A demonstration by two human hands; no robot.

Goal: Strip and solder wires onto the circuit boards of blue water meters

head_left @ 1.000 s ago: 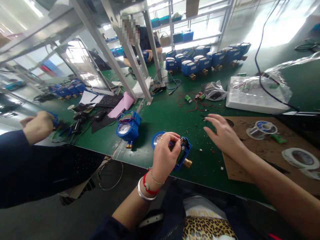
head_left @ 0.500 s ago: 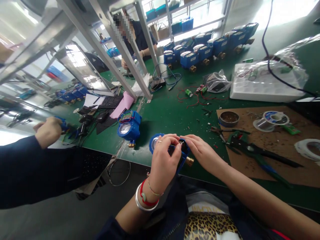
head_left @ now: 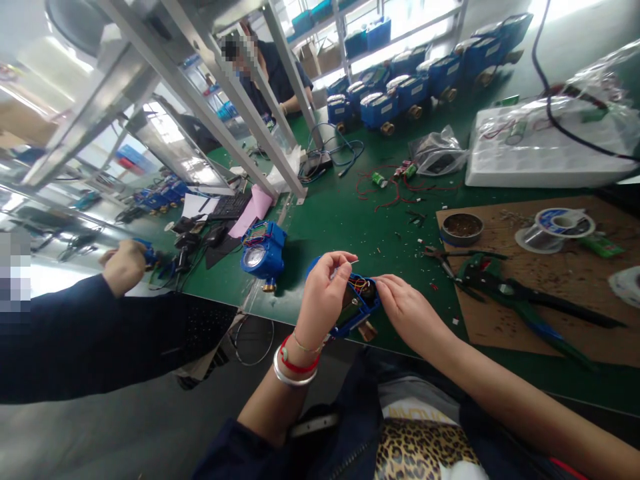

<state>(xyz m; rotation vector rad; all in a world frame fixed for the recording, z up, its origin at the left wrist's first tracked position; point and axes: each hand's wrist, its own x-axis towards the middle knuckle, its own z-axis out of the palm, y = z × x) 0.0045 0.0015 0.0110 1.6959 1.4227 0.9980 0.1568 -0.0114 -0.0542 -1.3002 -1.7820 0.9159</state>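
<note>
- While the left hand [head_left: 323, 290] pinches a thin pale sliver [head_left: 355, 262] between thumb and forefinger, the right hand [head_left: 407, 310] lies along the casing's far end, fingers straight and close together; its grip is hard to judge, as the underside is hidden.
- Beneath and between them, at the table's near edge, sits a blue water meter [head_left: 359, 323], its smooth, box-like end uncovered to show thin coloured wires [head_left: 358, 287]; a stubby brass fitting [head_left: 368, 331] juts toward the wearer.
- Left of it stands a second blue meter [head_left: 265, 257] with a round, clear dial.
- To the right, a rough brown board [head_left: 495, 333] bears green-and-black pliers [head_left: 515, 290], a shallow round tin [head_left: 463, 231] and a spool of shiny wire [head_left: 550, 230].
- Beyond, on the glossy green tabletop [head_left: 340, 227], lie red leads [head_left: 395, 193], a crinkled clear bag [head_left: 440, 153] and a white foam tray [head_left: 530, 175].
- At far left, a co-worker's dark sleeve [head_left: 65, 340] reaches in.
</note>
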